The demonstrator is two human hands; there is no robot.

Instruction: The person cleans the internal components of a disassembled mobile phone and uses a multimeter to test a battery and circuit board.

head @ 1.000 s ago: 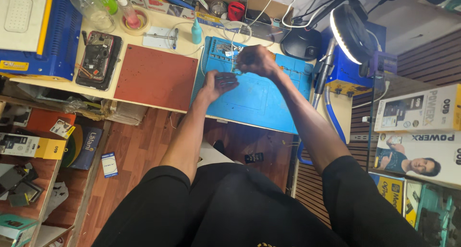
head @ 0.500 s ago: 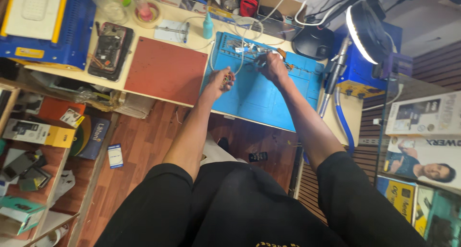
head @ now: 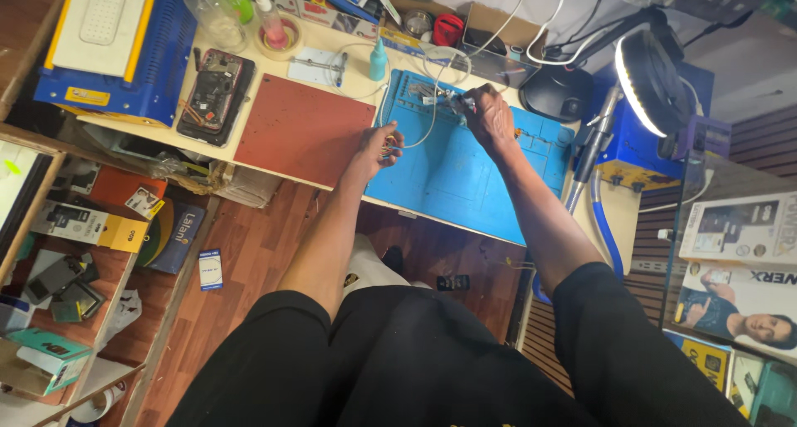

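Work mat (head: 465,178): bright blue. Adjacent pad (head: 303,132): plain brick red. Bench top (head: 349,62): pale cream. Machine (head: 116,49) at far corner: blue casing, cream top plate, yellow edging. Small bottle (head: 378,60): teal. Ring lamp (head: 652,82): black housing, white glowing ring. Cup (head: 448,29): red. Floor (head: 257,253): reddish-brown wood planks. Trousers (head: 415,361): black.

Both bare forearms reach forward from black short sleeves over the near edge of the workbench. The left hand (head: 380,146) sits just past that edge, fingers curled in and pinched together, wrist straight. The right hand (head: 490,117) stretches farther toward the bench's back edge, knuckles up, fingers bent downward in a closed grip, its arm nearly fully extended.
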